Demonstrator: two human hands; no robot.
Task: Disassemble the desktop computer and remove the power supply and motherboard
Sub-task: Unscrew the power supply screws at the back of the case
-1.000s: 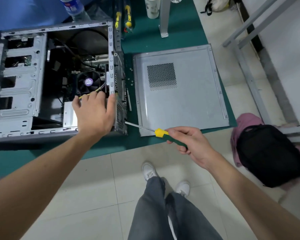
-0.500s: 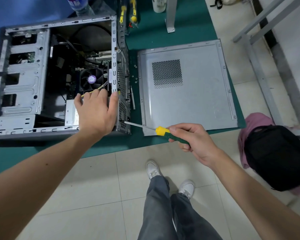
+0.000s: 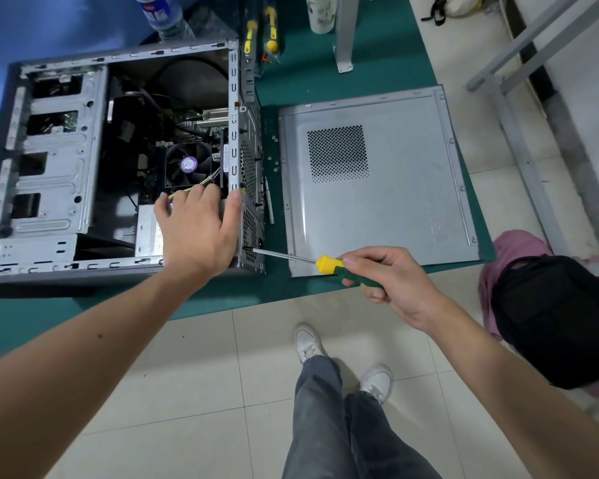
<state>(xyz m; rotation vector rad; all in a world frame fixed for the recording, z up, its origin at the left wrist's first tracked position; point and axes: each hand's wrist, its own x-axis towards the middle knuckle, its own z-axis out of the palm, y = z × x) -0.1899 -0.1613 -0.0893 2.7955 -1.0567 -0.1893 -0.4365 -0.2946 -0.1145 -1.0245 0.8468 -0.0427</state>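
Note:
The open desktop case (image 3: pixel 49 167) lies on its side on a green mat. Inside it I see the motherboard with its CPU fan (image 3: pixel 187 164) and the silver power supply (image 3: pixel 147 233) in the near right corner. My left hand (image 3: pixel 198 233) rests flat on the power supply, thumb against the case's rear edge. My right hand (image 3: pixel 391 281) grips a yellow-and-green screwdriver (image 3: pixel 325 263). Its tip touches the perforated rear panel (image 3: pixel 251 219) near the lower corner.
The removed side panel (image 3: pixel 395 188) lies right of the case, with loose screws (image 3: pixel 274 160) between them. A water bottle (image 3: pixel 159 12), spare screwdrivers (image 3: pixel 270 29), a cup (image 3: pixel 320 12) and a metal leg (image 3: pixel 343 36) stand behind. A black backpack (image 3: pixel 561 316) sits on the floor at right.
The screwdriver tip has moved left from just off the case corner onto the rear panel. My left hand stays on the power supply. The view has shifted slightly.

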